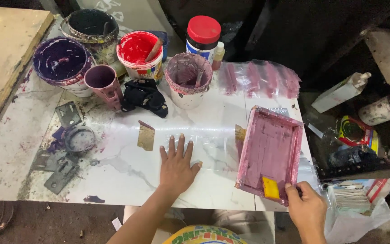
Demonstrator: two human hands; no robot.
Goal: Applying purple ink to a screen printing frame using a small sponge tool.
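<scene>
Fingers spread flat, the left hand (177,165) presses a clear plastic sheet (204,149) at table centre; right hand (307,208) grips the near edge of a pink-coated frame (271,151) w/ yellow scraper (271,187), tilted just right of the sheet; sheet looks unprinted, pink paint pot (188,79) beyond.

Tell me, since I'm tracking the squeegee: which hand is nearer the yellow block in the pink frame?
Right. The right hand grips the frame's corner beside the yellow block; the left hand lies flat on the table, farther left.
</scene>
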